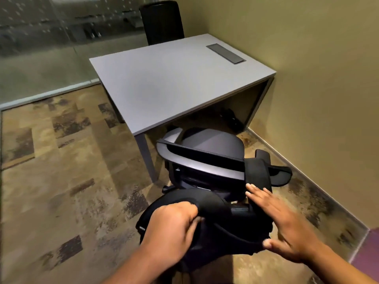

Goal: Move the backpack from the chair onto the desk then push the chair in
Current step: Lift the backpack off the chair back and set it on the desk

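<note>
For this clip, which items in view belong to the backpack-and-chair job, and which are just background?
In the job:
- black fabric backpack, gripped by the left hand
- right hand, flat against its side
- grey swivel chair
- grey rectangular desk

Just there:
- black chair behind the desk
- grey cable hatch in the desktop
- frosted glass partition

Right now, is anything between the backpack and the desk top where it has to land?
Only the chair stands between the backpack and the desk, so lift over its backrest. The desk top holds just a flush cable cover at the far right.
</note>
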